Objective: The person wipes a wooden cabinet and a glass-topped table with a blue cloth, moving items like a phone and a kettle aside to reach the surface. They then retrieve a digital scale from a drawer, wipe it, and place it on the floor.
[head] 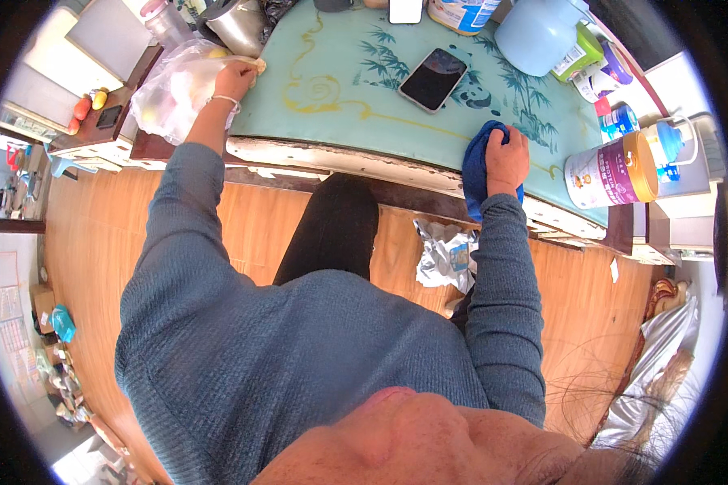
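With my left hand I grip the gathered edge of a translucent plastic bag at the left end of the table. Pale round things show faintly through the bag. My right hand is closed on a bunched blue cloth at the table's front edge, and part of the cloth hangs over that edge. Between my hands, farther back, a smartphone with a dark screen lies on the green tabletop, which is printed with bamboo and pandas.
Along the right stand a protein powder tin, a light-blue jug and a green tub. At the back left are a metal kettle and a clear bottle. A crumpled silver bag lies on the floor under the table's edge.
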The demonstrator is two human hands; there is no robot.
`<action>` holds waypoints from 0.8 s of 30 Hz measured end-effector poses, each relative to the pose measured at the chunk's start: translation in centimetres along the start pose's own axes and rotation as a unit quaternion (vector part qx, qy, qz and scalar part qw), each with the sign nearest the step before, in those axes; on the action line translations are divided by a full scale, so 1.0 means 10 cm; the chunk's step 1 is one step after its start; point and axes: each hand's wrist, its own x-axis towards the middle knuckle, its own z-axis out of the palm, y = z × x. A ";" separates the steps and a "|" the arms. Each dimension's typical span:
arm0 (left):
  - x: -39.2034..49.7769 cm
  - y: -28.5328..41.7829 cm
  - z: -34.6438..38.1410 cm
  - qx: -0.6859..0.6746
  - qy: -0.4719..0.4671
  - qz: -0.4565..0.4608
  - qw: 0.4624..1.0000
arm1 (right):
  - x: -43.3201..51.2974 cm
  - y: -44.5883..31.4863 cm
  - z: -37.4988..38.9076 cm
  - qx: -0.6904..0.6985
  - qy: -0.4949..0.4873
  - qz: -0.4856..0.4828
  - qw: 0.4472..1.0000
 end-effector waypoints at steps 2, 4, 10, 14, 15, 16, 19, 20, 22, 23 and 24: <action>-0.20 0.07 -0.08 -0.030 -0.013 -0.051 0.998 | 0.00 0.00 -0.01 0.001 0.010 -0.010 1.000; -0.44 0.12 -0.15 -0.038 0.018 -0.020 0.999 | -0.01 0.00 -0.01 0.001 0.009 -0.014 1.000; -1.15 0.25 -0.43 -0.020 0.031 0.031 0.999 | -0.01 0.01 -0.01 0.008 0.025 -0.027 0.999; -1.39 0.36 -0.48 -0.060 0.042 0.041 0.996 | -0.01 0.01 0.00 0.013 0.027 -0.026 0.999; -1.39 0.38 -0.49 -0.049 0.044 0.051 0.997 | -0.02 0.01 0.00 0.014 0.022 -0.021 0.999; -1.37 0.40 -0.50 -0.041 0.038 0.050 0.997 | -0.01 0.02 0.00 0.013 0.021 -0.022 0.999; -1.29 0.42 -0.49 -0.022 0.031 0.054 0.998 | 0.00 0.03 0.01 0.011 0.013 -0.021 1.000; -1.26 0.42 -0.49 -0.017 0.026 0.064 0.997 | 0.00 0.03 0.01 0.010 0.011 -0.022 1.000; -1.18 0.42 -0.46 -0.017 0.029 0.084 0.996 | 0.00 0.03 0.01 0.010 0.012 -0.018 1.000; -1.13 0.42 -0.41 -0.029 0.036 0.082 0.996 | 0.00 0.03 0.01 0.009 0.016 -0.020 1.000; -1.06 0.43 -0.36 -0.043 0.044 0.082 0.995 | 0.00 0.03 0.01 0.011 0.010 -0.014 1.000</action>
